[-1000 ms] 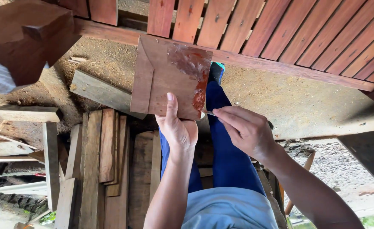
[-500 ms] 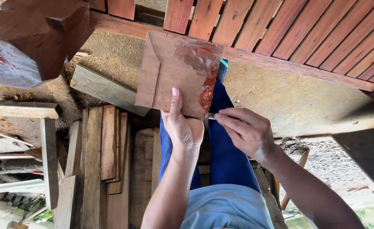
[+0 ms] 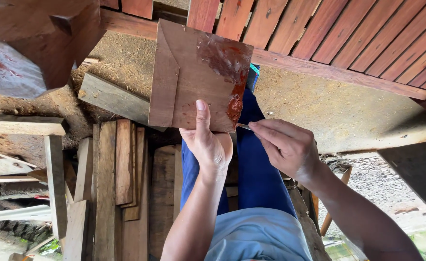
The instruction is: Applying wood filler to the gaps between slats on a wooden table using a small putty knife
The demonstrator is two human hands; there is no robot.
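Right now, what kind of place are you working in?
Probably an open-air woodworking or furniture yard. Cut boards are stacked on sawdust-strewn ground, a reddish slatted wooden frame stands ahead, and the left hand holds a wooden panel partly coated in glossy red-brown finish.

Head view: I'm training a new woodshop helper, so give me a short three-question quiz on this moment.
1. True or false: the left hand holds the board by its lower edge.
2. Where is the glossy red patch on the board? A) left edge B) upper right and right edge C) whole face
3. What does the right hand pinch?

Key: 1 true. 2 B. 3 a thin tool, its tip at the board's lower right edge; its kind is too small to tell.
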